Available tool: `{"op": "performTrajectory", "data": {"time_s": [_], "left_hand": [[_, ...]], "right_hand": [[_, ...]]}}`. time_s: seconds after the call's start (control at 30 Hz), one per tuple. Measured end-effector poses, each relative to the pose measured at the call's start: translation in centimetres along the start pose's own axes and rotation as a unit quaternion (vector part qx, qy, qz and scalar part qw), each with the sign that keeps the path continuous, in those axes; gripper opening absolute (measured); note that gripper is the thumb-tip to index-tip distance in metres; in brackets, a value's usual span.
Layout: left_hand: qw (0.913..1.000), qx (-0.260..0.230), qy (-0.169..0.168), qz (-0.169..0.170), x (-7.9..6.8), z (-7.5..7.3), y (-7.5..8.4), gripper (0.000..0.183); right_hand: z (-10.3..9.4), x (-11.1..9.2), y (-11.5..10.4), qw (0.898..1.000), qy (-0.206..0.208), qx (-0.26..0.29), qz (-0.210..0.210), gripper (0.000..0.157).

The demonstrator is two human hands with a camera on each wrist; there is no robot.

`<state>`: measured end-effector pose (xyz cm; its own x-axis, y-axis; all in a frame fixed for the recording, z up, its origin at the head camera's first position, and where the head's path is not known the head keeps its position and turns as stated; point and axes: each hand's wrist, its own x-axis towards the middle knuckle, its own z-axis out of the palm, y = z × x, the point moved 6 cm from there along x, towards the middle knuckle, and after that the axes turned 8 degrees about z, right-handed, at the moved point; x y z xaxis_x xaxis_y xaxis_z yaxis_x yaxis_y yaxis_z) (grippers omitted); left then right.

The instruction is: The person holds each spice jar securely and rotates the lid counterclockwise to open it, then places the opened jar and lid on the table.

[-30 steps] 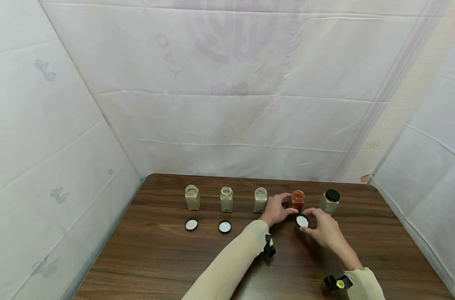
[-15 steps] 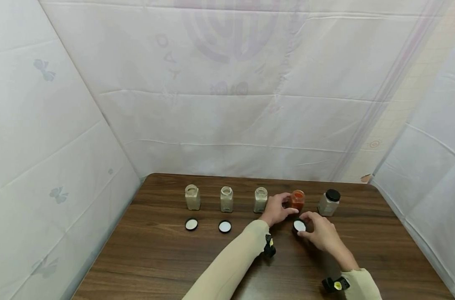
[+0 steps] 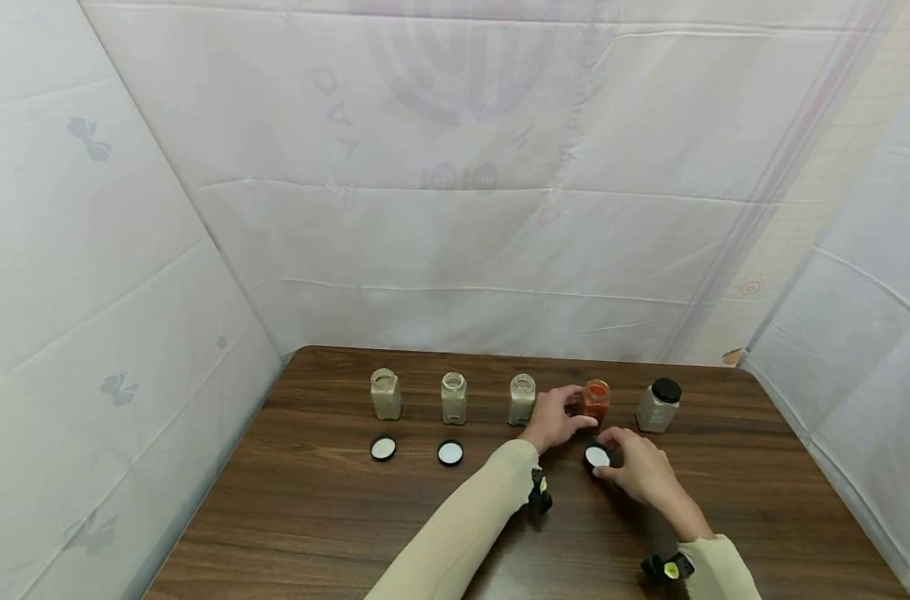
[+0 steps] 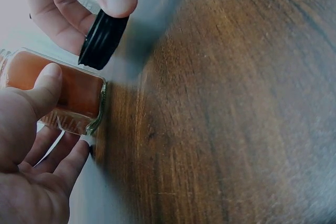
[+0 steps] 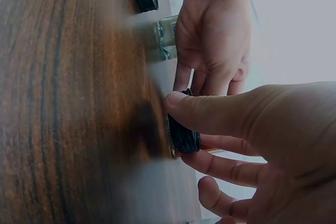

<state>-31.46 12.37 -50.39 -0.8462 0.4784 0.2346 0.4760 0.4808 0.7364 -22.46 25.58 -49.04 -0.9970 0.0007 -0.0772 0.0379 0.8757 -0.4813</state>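
My left hand point(image 3: 555, 419) grips an uncapped glass jar of orange-red powder point(image 3: 596, 402) that stands upright on the table. In the left wrist view its thumb lies across the side of the jar point(image 4: 79, 90). My right hand point(image 3: 641, 467) pinches a black screw lid point(image 3: 597, 457) between thumb and fingers, with the white inner face turned up. That lid point(image 5: 184, 129) is just in front of the red jar, low over the wooden table; whether it touches the wood I cannot tell.
Three uncapped jars of pale powder, a left one point(image 3: 386, 395), a middle one point(image 3: 453, 399) and a right one point(image 3: 522, 401), stand left of my hands. Two lids, one point(image 3: 383, 448) and another point(image 3: 450, 453), lie before them. A black-capped jar point(image 3: 658, 406) stands at right.
My right hand has brought the lid slightly left and toward me, lower, away from the red jar. The left hand has stayed in place on the jar.
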Motion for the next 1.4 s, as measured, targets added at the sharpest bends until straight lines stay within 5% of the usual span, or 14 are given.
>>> {"op": "performTrajectory", "data": {"time_s": [1.4], "left_hand": [[0.9999, 0.011, 0.000, -0.002, -0.1, -0.1, 0.2, 0.053]], "right_hand": [[1.3, 0.5, 0.3, 0.999, -0.025, -0.028, 0.027, 0.042]]}}
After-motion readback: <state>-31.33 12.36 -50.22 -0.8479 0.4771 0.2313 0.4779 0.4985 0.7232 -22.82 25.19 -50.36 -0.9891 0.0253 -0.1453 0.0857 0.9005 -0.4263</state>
